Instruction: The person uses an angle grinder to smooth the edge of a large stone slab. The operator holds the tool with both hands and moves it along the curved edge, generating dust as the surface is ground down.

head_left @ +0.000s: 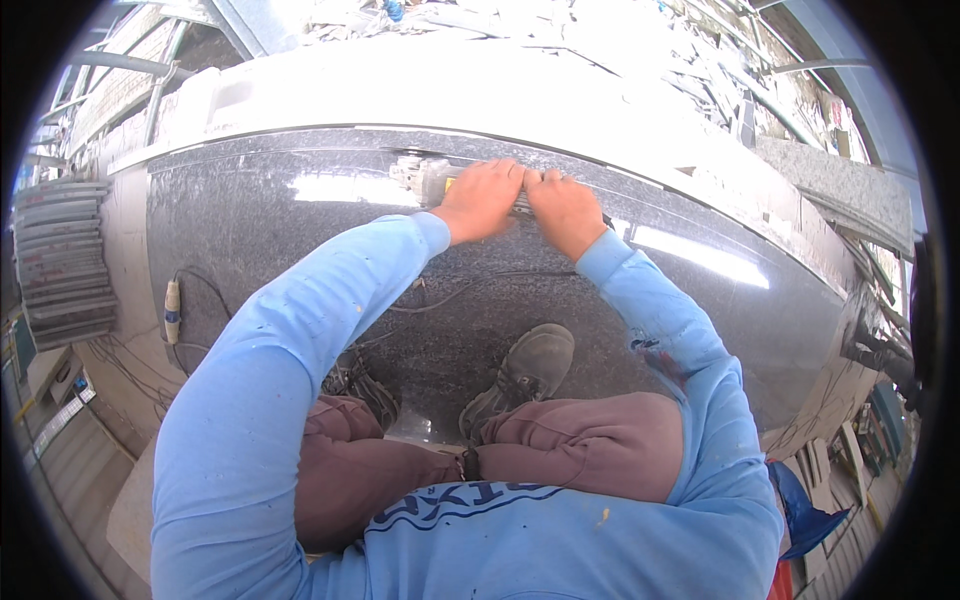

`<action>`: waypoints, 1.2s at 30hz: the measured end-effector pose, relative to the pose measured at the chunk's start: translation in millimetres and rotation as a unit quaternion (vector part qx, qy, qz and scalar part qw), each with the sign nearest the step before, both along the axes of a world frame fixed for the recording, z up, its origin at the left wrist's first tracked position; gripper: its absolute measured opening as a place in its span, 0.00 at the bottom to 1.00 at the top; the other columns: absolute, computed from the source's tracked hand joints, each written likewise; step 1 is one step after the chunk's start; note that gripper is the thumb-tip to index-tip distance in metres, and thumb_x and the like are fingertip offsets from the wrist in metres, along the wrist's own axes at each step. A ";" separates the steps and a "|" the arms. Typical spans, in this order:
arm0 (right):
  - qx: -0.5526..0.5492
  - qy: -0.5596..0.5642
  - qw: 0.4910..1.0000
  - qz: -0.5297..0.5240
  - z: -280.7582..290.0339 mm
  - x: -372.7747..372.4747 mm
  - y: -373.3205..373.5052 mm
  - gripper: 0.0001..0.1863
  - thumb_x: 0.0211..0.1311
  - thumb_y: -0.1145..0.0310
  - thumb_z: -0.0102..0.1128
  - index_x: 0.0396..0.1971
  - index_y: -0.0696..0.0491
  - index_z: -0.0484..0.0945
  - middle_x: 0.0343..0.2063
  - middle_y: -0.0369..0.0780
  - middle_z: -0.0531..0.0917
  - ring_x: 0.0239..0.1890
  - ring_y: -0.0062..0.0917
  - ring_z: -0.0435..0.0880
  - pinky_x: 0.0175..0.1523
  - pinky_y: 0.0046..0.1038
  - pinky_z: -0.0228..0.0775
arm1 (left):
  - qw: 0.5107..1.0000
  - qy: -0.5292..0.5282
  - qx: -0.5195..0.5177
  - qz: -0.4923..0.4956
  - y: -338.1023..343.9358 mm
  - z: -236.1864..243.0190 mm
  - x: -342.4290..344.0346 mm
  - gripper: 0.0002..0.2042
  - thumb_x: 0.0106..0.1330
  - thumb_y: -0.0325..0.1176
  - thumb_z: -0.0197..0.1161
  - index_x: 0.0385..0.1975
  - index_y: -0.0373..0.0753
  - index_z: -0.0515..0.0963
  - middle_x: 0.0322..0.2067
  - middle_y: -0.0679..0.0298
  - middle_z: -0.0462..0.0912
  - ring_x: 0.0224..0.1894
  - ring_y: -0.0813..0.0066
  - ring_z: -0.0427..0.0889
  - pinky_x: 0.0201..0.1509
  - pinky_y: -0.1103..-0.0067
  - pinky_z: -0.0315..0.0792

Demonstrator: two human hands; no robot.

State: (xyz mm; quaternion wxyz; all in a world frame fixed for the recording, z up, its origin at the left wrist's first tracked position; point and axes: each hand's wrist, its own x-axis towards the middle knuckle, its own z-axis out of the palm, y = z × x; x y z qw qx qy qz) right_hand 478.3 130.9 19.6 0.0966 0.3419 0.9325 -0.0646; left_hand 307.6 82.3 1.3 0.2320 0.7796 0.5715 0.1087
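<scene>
Both hands are closed around an angle grinder (408,176) near the far edge of a dark, polished stone slab (300,235). My left hand (484,200) wraps the grinder's body just behind its metal head. Right beside it, my right hand (566,212) grips the rear part, and the two hands touch. The grinder lies roughly level, its head pointing left. A thin dark disc (425,154) shows at the head's far side, close to the slab's edge; whether it touches the stone I cannot tell. Most of the grinder's body is hidden under my fingers.
My shoes (536,362) rest on the slab. A power cord (460,290) runs across it, and a pale inline connector (172,310) lies at the left. Stacked stone strips (65,265) stand far left. Speckled slabs (835,190) lean at the right, with bright broken stone (600,45) beyond the edge.
</scene>
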 end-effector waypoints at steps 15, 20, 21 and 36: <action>-0.012 -0.002 1.000 0.004 32.1 14.7 0.4 0.16 0.55 0.77 0.65 0.44 0.59 0.74 0.37 0.48 0.84 0.39 0.40 0.88 0.41 0.34 0.84 | 1.000 -0.017 0.023 -0.011 1.3 11.5 14.8 0.25 0.49 0.34 0.78 0.45 0.36 0.73 0.42 0.57 0.78 0.50 0.57 0.80 0.55 0.65 0.74; -0.020 -0.026 0.999 -0.016 34.6 21.3 0.0 0.16 0.56 0.79 0.62 0.45 0.58 0.71 0.38 0.49 0.83 0.40 0.42 0.87 0.40 0.37 0.83 | 0.999 -0.023 0.040 -0.018 2.8 7.7 22.0 0.25 0.49 0.34 0.77 0.45 0.37 0.73 0.43 0.57 0.78 0.50 0.58 0.80 0.55 0.66 0.74; -0.016 -0.029 0.999 -0.016 33.6 21.5 -0.1 0.16 0.56 0.79 0.62 0.45 0.58 0.71 0.38 0.49 0.83 0.40 0.42 0.87 0.40 0.37 0.83 | 0.999 -0.026 0.035 -0.015 2.6 8.3 21.6 0.25 0.49 0.34 0.77 0.46 0.37 0.73 0.43 0.57 0.78 0.50 0.58 0.80 0.56 0.66 0.74; -0.014 0.016 1.000 0.002 3.2 -0.7 2.1 0.15 0.57 0.77 0.61 0.44 0.58 0.72 0.36 0.48 0.83 0.38 0.42 0.88 0.38 0.37 0.83 | 1.000 -0.011 0.014 -0.001 0.8 -3.2 -1.3 0.25 0.47 0.33 0.77 0.45 0.36 0.73 0.42 0.57 0.78 0.50 0.57 0.80 0.56 0.65 0.74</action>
